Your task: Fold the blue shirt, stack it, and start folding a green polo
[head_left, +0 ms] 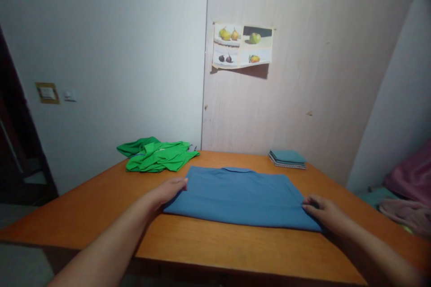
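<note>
A blue shirt (235, 197) lies spread in a wide folded rectangle on the orange-brown table (218, 244), its dark-edged collar opening at the far side. At the shirt's left edge, my left hand (171, 189) is closed, thumb and fingers pinching the cloth. My right hand (321, 211) pinches the right edge near the front corner, with its fingers curled. The near edge of the shirt is a straight fold that runs almost parallel to the table's front edge.
Rumpled bright green clothes (161, 156) lie at the table's back left. A neat stack of folded cloth (288, 158), blue-green on top, sits at the back right. Behind the table stands a wall with fruit pictures (242, 45). Pink fabric (412, 179) is piled beyond the right edge.
</note>
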Tool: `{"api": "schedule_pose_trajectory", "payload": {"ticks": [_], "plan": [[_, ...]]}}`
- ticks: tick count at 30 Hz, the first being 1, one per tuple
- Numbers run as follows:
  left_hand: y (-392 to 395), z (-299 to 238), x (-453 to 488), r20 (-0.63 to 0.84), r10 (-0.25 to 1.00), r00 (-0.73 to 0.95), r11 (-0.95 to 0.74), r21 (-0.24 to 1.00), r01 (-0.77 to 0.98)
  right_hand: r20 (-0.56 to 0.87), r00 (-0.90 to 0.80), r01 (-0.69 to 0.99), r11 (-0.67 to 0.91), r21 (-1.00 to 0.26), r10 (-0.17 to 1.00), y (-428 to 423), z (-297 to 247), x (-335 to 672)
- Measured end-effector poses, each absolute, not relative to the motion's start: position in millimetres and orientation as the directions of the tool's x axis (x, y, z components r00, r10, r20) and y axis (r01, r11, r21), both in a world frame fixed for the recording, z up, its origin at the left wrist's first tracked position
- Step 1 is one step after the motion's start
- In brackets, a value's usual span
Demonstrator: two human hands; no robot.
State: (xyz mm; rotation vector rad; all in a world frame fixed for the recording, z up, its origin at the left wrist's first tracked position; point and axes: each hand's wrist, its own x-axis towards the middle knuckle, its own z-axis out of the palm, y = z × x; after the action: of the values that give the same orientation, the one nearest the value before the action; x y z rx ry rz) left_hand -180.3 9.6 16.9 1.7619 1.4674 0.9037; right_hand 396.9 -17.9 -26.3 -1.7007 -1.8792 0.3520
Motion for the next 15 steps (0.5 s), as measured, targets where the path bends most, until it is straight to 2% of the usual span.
{"api": "schedule_pose_trajectory", "payload": {"ticks": [3,7,12,15], "plan": [[2.9,17.8,-185.9,0.053,0.995,0.080,-0.084,0.872,0.481,0.245,0.014,0.780,0.143,-0.609,0.969,-14.7,-35.7,407.9],[2.1,15.4,-189.0,0.000,0.985,0.172,-0.091,0.851,0.518,0.256,0.026,0.750,0.151,-0.644,0.966,-10.5,-41.8,415.8],[10.4,11.5,-185.9,0.066,0.981,0.183,-0.161,0.805,0.571,0.255,0.058,0.798,0.109,-0.593,0.965,-5.5,-44.7,416.7],[11.7,8.7,-182.7,0.118,0.982,0.147,-0.183,0.796,0.578,0.322,0.115,0.836,0.083,-0.543,0.940,-4.1,-46.0,416.4]]}}
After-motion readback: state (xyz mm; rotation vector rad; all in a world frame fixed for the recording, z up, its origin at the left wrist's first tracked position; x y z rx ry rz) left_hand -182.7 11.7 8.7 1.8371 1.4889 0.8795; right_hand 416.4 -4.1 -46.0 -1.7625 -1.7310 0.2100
